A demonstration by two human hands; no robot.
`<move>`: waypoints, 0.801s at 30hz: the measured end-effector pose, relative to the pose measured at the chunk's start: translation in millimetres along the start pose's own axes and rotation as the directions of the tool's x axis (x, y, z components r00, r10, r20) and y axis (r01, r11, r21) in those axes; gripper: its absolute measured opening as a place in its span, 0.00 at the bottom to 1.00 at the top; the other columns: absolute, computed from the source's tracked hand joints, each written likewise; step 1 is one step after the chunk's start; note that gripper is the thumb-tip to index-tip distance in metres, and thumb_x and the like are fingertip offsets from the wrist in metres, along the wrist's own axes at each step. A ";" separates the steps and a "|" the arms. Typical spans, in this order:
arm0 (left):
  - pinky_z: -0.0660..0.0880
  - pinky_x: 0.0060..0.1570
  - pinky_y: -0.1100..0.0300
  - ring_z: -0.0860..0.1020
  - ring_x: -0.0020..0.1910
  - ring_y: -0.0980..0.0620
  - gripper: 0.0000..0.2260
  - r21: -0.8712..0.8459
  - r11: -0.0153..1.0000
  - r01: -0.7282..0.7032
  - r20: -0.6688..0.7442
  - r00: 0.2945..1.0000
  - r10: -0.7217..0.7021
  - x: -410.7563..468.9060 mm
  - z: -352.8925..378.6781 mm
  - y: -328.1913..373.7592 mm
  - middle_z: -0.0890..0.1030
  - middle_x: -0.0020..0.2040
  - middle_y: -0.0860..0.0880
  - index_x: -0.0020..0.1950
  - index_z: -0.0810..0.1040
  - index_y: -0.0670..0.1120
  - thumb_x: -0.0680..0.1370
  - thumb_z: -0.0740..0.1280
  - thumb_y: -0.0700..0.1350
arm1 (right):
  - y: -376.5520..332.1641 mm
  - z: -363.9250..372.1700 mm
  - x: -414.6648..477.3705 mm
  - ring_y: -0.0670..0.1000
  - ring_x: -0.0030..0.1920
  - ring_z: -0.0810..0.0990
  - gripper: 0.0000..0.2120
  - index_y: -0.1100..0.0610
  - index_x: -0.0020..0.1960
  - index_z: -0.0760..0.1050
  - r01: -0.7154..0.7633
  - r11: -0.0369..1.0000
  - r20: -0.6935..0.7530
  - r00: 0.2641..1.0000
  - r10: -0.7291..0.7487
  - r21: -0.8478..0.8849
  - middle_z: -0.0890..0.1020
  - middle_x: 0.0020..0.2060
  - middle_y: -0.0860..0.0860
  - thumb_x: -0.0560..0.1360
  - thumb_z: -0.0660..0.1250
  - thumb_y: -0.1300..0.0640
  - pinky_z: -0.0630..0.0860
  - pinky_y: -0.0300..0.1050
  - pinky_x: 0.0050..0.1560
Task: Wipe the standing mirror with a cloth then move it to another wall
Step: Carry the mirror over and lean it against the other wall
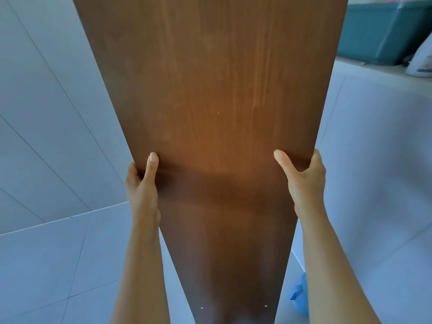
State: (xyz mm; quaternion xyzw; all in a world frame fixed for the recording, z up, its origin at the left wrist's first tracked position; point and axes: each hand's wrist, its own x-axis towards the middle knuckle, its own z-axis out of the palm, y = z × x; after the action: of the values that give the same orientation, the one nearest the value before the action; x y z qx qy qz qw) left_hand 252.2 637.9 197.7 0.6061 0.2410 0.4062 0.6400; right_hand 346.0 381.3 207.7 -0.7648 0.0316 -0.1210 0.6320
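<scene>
The standing mirror [210, 94] fills the middle of the head view with its brown wooden back toward me; its glass side is hidden. My left hand [142, 183] grips its left edge, thumb laid on the wood and fingers wrapped behind. On the opposite edge my right hand [304, 181] holds it the same way at about the same height. The mirror stands upright and narrows toward the floor. No cloth is visible.
A pale tiled wall [46, 113] rises on the left, meeting the tiled floor [58, 265]. A teal bin [378, 31] sits on a ledge at upper right beside a white bag [420, 64]. A blue object [300, 295] lies on the floor behind my right forearm.
</scene>
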 end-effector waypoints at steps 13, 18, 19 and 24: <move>0.66 0.36 0.75 0.67 0.32 0.64 0.18 -0.162 0.986 -0.039 -0.067 0.997 0.028 -25.5 -15.8 16.9 0.69 0.33 0.60 0.34 0.64 0.50 0.78 0.70 0.51 | -12.1 -12.4 -28.7 0.45 0.54 0.78 0.25 0.49 0.61 0.72 0.028 0.987 0.032 0.999 -0.033 0.156 0.79 0.52 0.40 0.68 0.75 0.44 0.75 0.42 0.59; 0.63 0.40 0.66 0.64 0.33 0.62 0.20 -0.190 0.982 -0.014 -0.073 0.997 0.000 -15.3 -25.4 19.7 0.66 0.33 0.59 0.34 0.62 0.52 0.77 0.70 0.52 | -19.3 0.9 -31.4 0.45 0.54 0.79 0.26 0.51 0.63 0.72 0.040 0.983 0.042 0.998 -0.048 0.179 0.80 0.53 0.42 0.68 0.75 0.46 0.75 0.42 0.58; 0.63 0.41 0.65 0.65 0.33 0.61 0.19 -0.206 0.978 -0.013 -0.074 0.997 -0.002 -11.1 -27.9 20.5 0.67 0.33 0.59 0.34 0.62 0.52 0.77 0.70 0.52 | -21.9 5.1 -31.3 0.44 0.53 0.79 0.25 0.51 0.62 0.73 0.042 0.981 0.047 0.998 -0.052 0.192 0.80 0.51 0.41 0.68 0.75 0.47 0.75 0.41 0.57; 0.68 0.41 0.75 0.73 0.33 0.70 0.13 -0.226 0.974 -0.036 -0.122 0.992 0.008 13.7 -32.2 38.8 0.76 0.32 0.66 0.37 0.70 0.53 0.78 0.69 0.53 | -42.8 29.5 -28.1 0.44 0.53 0.79 0.25 0.51 0.62 0.72 0.073 0.977 0.041 0.996 -0.083 0.201 0.80 0.53 0.43 0.68 0.75 0.45 0.75 0.39 0.55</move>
State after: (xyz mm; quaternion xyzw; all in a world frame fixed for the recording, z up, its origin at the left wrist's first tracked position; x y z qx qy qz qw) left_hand 225.2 665.2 233.0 0.5058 0.2243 0.4740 0.6849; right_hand 320.9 423.8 240.2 -0.7012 -0.0263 -0.1296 0.7006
